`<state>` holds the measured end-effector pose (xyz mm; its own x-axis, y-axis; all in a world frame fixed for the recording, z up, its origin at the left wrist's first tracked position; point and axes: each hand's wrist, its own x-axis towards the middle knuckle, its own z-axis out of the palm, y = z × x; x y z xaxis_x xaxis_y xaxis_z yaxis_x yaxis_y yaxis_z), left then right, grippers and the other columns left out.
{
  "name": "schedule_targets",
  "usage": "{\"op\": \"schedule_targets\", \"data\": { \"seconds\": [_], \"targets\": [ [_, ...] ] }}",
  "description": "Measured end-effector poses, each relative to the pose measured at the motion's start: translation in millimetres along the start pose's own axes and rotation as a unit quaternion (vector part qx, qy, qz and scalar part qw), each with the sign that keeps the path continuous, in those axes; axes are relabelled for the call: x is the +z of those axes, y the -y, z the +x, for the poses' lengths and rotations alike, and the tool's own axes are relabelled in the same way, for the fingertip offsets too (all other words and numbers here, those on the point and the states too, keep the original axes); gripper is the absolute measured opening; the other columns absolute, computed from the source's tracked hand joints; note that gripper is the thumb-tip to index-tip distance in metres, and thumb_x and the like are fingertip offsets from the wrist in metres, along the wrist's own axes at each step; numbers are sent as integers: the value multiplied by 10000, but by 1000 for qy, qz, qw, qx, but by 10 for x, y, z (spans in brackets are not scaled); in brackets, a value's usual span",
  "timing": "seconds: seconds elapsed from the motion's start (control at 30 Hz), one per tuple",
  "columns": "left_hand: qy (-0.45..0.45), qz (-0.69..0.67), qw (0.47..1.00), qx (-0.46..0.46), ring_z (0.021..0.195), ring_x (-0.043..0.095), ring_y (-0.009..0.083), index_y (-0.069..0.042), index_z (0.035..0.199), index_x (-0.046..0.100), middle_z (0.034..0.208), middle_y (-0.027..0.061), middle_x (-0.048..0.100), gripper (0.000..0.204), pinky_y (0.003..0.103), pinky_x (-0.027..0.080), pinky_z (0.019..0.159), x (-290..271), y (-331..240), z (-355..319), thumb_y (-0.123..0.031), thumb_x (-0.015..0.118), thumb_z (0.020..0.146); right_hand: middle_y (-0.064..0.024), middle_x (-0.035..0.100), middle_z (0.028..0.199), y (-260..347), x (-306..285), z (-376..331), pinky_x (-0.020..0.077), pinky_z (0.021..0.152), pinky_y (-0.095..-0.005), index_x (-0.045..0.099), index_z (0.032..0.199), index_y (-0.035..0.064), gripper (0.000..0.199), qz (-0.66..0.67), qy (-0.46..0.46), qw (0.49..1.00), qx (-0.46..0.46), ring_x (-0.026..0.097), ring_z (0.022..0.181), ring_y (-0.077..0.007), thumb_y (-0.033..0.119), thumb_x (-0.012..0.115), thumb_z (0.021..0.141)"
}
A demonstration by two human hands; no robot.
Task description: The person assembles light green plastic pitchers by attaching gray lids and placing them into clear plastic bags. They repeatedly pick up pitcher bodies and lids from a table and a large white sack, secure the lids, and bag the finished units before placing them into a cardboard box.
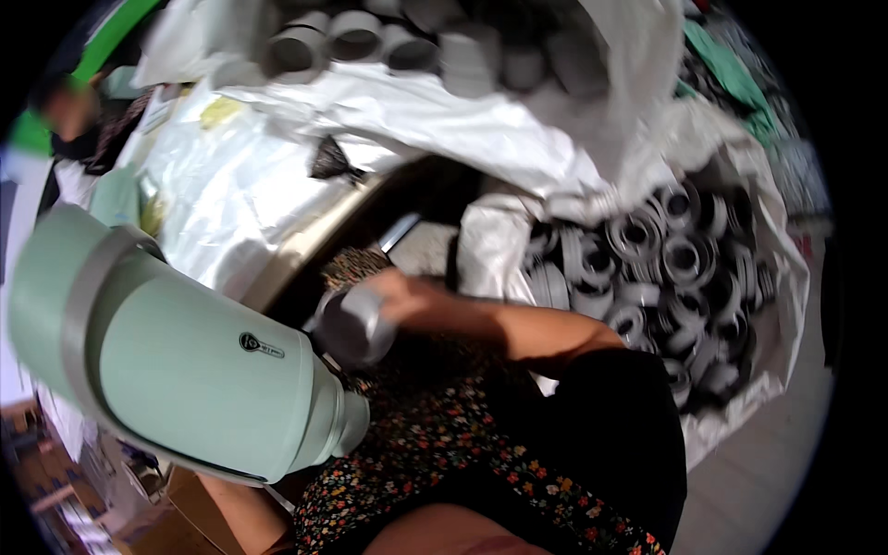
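Observation:
A large mint-green vacuum flask point(194, 342) lies tilted across the left, its grey band running around the body and its narrower end pointing at my front. My left forearm point(242, 516) reaches up behind the flask, which hides my left hand and its fingers. Close to that narrower end, my right hand point(400, 298) is closed on a grey cup-shaped plastic part point(355, 327), open side showing. Motion blurs this hand and the part somewhat.
To the right stands a white sack point(786, 324) full of grey and black ring-shaped parts point(684, 259). Another white sack point(638, 55) at the back holds grey cylindrical parts point(467, 60). Clear plastic sheeting point(222, 176) covers the table. Another person point(79, 120) is at far left.

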<state>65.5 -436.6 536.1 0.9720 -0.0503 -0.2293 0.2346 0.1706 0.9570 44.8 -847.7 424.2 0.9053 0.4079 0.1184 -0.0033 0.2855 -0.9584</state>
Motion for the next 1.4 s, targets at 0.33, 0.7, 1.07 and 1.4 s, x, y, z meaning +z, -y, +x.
{"op": "schedule_targets", "data": {
  "seconds": [0.33,0.7,1.07,1.4],
  "targets": [
    [202,228,952,28,707,589,174,-23,1108,441,830,79,569,478,292,486,660,749,371,78,-329,665,817,-132,634,954,-510,-361,-1554,538,656,-323,570,1097,21,278,161,-282,937,131,650,739,-220,202,493,900],
    [130,352,927,-19,848,537,130,-19,1117,508,934,31,543,549,277,454,762,862,134,-65,-339,736,733,-216,444,1279,119,-2862,-3724,372,972,-450,356,1353,174,736,-610,-544,405,411,454,1145,-396,271,700,710],
    [230,232,942,-80,766,572,130,-7,1319,382,917,81,576,653,245,467,692,1230,42,-69,-184,682,767,-63,534,1221,604,-1885,-3554,388,944,-326,426,1289,-3,592,-6,-380,888,257,490,1126,-182,244,664,807],
    [374,379,828,173,1072,546,322,-29,1155,520,1310,162,473,448,334,442,878,1510,110,-327,-38,641,724,-159,440,1305,1241,-998,-723,418,903,-291,273,1385,-4,643,-77,-244,922,290,451,1162,-190,204,585,862]
  ]
}}
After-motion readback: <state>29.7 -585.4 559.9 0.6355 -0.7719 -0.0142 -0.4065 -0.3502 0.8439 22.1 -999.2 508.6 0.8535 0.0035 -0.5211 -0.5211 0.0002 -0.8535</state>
